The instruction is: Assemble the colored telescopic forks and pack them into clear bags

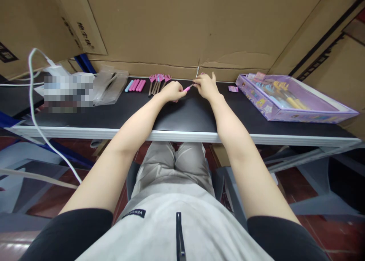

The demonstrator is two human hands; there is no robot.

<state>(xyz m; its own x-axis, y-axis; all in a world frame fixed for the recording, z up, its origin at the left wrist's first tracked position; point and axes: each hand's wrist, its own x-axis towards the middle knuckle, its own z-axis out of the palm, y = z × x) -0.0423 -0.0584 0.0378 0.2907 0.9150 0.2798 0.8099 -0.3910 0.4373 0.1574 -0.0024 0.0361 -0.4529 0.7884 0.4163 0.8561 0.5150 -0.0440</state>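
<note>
My left hand [173, 90] and my right hand [205, 86] meet over the far middle of the black table [114, 116]. Between them they pinch a small pink-handled tool [188, 88]: the left fingers are closed round its pink handle, the right fingers are pinched at its thin tip end. Just left of my left hand lie several pink comb-headed sticks [158, 82] in a fan. Further left is a row of pink and blue short tubes [135, 85].
A purple toy box [288, 99] lies at the table's right. A small pink piece [233, 89] sits near it. Clear plastic bags [110, 84] and a white cable [32, 101] are at the left. Cardboard walls stand behind the table.
</note>
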